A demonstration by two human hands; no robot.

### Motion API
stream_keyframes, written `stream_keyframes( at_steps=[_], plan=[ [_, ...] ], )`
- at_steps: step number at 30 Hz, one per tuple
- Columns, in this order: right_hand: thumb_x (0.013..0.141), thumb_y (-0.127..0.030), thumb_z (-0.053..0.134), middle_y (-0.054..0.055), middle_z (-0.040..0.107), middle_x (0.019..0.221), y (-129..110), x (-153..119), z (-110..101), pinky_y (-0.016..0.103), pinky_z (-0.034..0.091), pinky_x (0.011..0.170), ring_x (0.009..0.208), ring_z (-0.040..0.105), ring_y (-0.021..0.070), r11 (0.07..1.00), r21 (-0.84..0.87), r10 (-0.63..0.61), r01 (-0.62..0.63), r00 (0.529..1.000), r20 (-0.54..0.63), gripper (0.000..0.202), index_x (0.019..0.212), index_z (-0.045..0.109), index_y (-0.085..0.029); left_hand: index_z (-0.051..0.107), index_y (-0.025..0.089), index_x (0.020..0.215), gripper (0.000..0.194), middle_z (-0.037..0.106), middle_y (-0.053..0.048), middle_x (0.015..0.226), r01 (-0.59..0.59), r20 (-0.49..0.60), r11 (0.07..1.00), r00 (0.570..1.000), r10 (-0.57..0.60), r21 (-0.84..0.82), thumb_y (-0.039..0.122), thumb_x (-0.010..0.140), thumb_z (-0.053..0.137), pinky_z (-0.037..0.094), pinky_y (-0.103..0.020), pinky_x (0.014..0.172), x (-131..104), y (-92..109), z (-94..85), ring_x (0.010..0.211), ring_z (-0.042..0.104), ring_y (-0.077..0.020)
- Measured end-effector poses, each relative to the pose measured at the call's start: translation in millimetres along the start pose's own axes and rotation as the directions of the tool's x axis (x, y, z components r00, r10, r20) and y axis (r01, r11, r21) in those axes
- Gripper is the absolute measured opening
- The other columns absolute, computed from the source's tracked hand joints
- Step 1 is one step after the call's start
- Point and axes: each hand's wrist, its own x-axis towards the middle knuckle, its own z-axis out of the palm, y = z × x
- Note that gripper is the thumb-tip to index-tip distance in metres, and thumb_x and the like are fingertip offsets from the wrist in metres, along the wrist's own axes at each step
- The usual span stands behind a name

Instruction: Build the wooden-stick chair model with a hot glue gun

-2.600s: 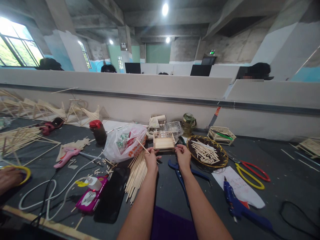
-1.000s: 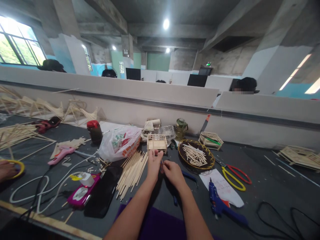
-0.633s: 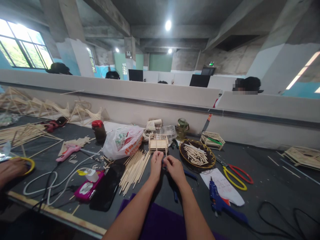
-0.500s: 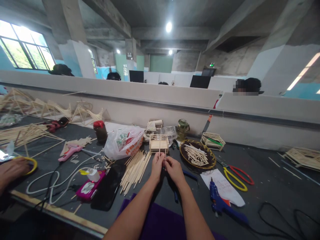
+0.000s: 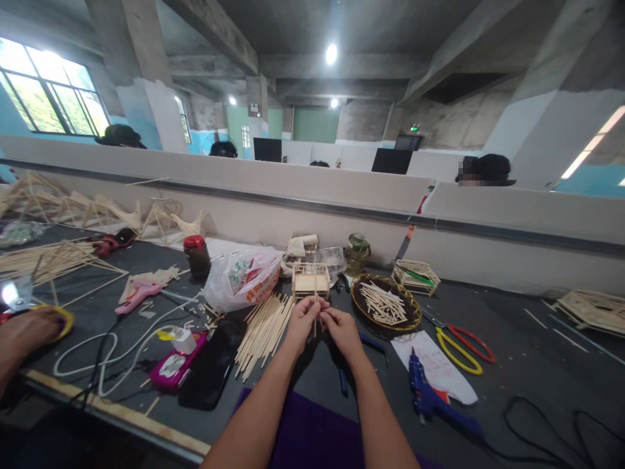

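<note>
My left hand (image 5: 303, 320) pinches thin wooden sticks (image 5: 316, 293) that point away from me. Close beside it on the right, my right hand (image 5: 340, 329) has its fingertips closed on the same sticks. Just beyond both hands stands a small wooden stick frame (image 5: 311, 279). A fanned pile of long sticks (image 5: 263, 335) lies left of my left hand. To the right of my right hand sits a round basket (image 5: 385, 301) with short sticks in it.
A blue glue gun (image 5: 432, 397), yellow-and-red scissors (image 5: 461, 348) and paper lie at the right. At the left are a black phone (image 5: 212, 365), a pink power strip (image 5: 178, 361), a plastic bag (image 5: 241, 277) and another person's hand (image 5: 36, 326) with scissors.
Both hands have moved slightly, and the sticks between them now stick out below the fingers too. At the far left, the other person's hand and scissors have shifted.
</note>
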Motion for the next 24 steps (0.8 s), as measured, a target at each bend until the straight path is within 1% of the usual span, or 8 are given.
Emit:
stream_keyframes(
  at_steps=[2, 5, 8, 11, 13, 16, 22, 24],
  plan=[
    [0.086, -0.041, 0.052, 0.005, 0.075, 0.087, 5.8, 1.9, -2.9, 0.032, 0.051, 0.077, 0.08, 0.068, 0.0215, 1.0, -0.001, 0.0, 0.0, 0.995, -0.103, 0.033, 0.098, 0.073, -0.02, 0.068, 0.015, 0.086, 0.036, 0.071, -0.009, 0.085, -0.049, -0.122, 0.999, 0.991, 0.048, -0.007, 0.046, 0.069, 0.076, 0.05, -0.026, 0.072, 3.7, 0.8, -5.0, 0.078, 0.065, -0.0169],
    [0.083, -0.038, 0.053, 0.01, 0.071, 0.113, 18.7, 6.6, -4.6, 0.038, 0.05, 0.09, 0.102, 0.066, 0.024, 1.0, -0.023, 0.013, -0.018, 0.975, -0.221, 0.041, 0.118, 0.065, -0.019, 0.065, 0.016, 0.084, 0.038, 0.069, -0.004, 0.075, -0.084, -0.323, 0.996, 0.944, 0.071, -0.027, 0.049, 0.069, 0.075, 0.049, -0.025, 0.071, 10.0, -4.5, -13.8, 0.071, 0.064, -0.0144],
    [0.082, -0.035, 0.053, 0.014, 0.067, 0.122, 31.6, 14.0, -1.0, 0.042, 0.047, 0.097, 0.112, 0.063, 0.0252, 0.992, -0.109, 0.044, -0.07, 0.974, -0.224, 0.045, 0.123, 0.06, -0.018, 0.062, 0.017, 0.081, 0.042, 0.065, -0.002, 0.075, -0.09, -0.44, 0.995, 0.896, 0.064, -0.039, 0.055, 0.068, 0.073, 0.049, -0.025, 0.065, 15.9, -13.6, -21.6, 0.07, 0.062, -0.0138],
    [0.082, -0.032, 0.052, 0.016, 0.066, 0.123, 39.4, 24.1, 5.8, 0.042, 0.044, 0.101, 0.116, 0.062, 0.026, 0.979, -0.165, 0.085, -0.117, 0.978, -0.189, 0.046, 0.125, 0.057, -0.016, 0.06, 0.017, 0.079, 0.042, 0.063, -0.004, 0.084, -0.099, -0.522, 0.995, 0.85, 0.072, -0.022, 0.056, 0.069, 0.071, 0.051, -0.026, 0.064, 21.1, -20.9, -26.9, 0.08, 0.064, -0.017],
    [0.081, -0.029, 0.054, 0.017, 0.065, 0.125, 41.9, 31.7, 10.3, 0.042, 0.044, 0.101, 0.117, 0.061, 0.0266, 0.972, -0.191, 0.102, -0.137, 0.978, -0.181, 0.051, 0.13, 0.054, -0.015, 0.058, 0.018, 0.078, 0.039, 0.063, -0.005, 0.09, -0.091, -0.54, 0.995, 0.839, 0.061, -0.029, 0.054, 0.07, 0.07, 0.052, -0.027, 0.066, 24.2, -24.0, -29.1, 0.086, 0.065, -0.0186],
    [0.078, -0.026, 0.056, 0.017, 0.064, 0.127, 43.8, 40.9, 15.3, 0.043, 0.044, 0.1, 0.118, 0.061, 0.0276, 0.962, -0.219, 0.119, -0.163, 0.972, -0.201, 0.057, 0.134, 0.05, -0.015, 0.058, 0.018, 0.077, 0.035, 0.063, -0.005, 0.09, -0.076, -0.515, 0.996, 0.856, 0.048, -0.035, 0.051, 0.072, 0.069, 0.051, -0.028, 0.069, 28.5, -27.1, -31.3, 0.087, 0.064, -0.0181],
    [0.079, -0.026, 0.056, 0.013, 0.067, 0.124, 42.2, 41.1, 21.4, 0.041, 0.048, 0.092, 0.106, 0.066, 0.0271, 0.962, -0.226, 0.124, -0.154, 0.982, -0.14, 0.061, 0.139, 0.045, -0.02, 0.059, 0.018, 0.074, 0.033, 0.057, 0.002, 0.072, -0.104, -0.497, 0.995, 0.863, 0.087, -0.007, 0.05, 0.073, 0.068, 0.045, -0.024, 0.066, 41.0, -29.1, -36.5, 0.066, 0.054, -0.0116],
    [0.08, -0.026, 0.056, 0.014, 0.066, 0.127, 38.8, 39.2, 23.9, 0.04, 0.048, 0.093, 0.109, 0.065, 0.0277, 0.961, -0.244, 0.105, -0.131, 0.988, -0.116, 0.062, 0.141, 0.044, -0.019, 0.059, 0.018, 0.075, 0.035, 0.055, 0.003, 0.069, -0.103, -0.48, 0.994, 0.873, 0.081, -0.021, 0.051, 0.071, 0.07, 0.045, -0.024, 0.064, 45.6, -27.8, -38.9, 0.062, 0.052, -0.0107]
  ],
)
